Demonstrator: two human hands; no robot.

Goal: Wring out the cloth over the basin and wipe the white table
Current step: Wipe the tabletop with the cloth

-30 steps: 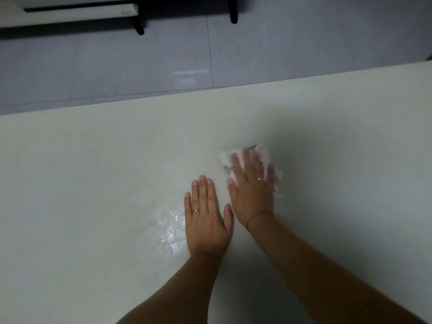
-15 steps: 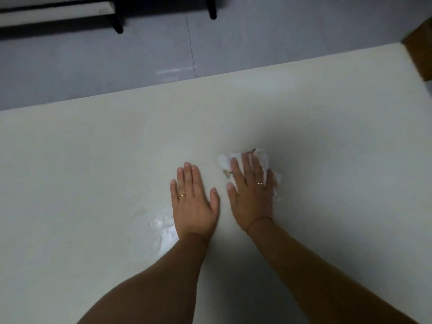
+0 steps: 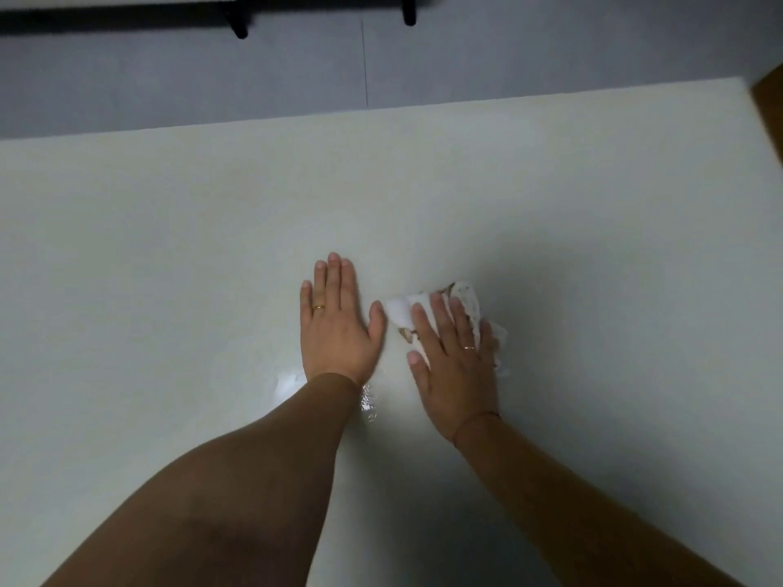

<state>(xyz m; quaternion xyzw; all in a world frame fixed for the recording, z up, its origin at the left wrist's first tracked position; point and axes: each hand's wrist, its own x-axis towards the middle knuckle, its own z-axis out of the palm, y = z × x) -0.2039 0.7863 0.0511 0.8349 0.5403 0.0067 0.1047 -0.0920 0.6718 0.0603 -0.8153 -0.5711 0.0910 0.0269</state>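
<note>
I am pressing my right hand [image 3: 455, 362] flat on the cloth [image 3: 398, 311], with the fingers straight and laid over it, not curled round it. The cloth is lying bunched on the white table [image 3: 169, 247], a little to 3 o'clock of the table's middle, and it is showing past my fingertips at 12 o'clock and past the little-finger side at 3 o'clock. My left hand [image 3: 337, 328] is resting flat on the bare top just beside it at 9 o'clock, fingers straight and together, holding nothing.

I am judging the cloth soft, limp and light, likely damp, so it is going to slide easily under a flat palm. For lifting, I would gather the crumpled middle. Its long axis seems to be running from 10 o'clock to 4 o'clock. A wet patch [image 3: 368, 400] is glinting by my left wrist.
</note>
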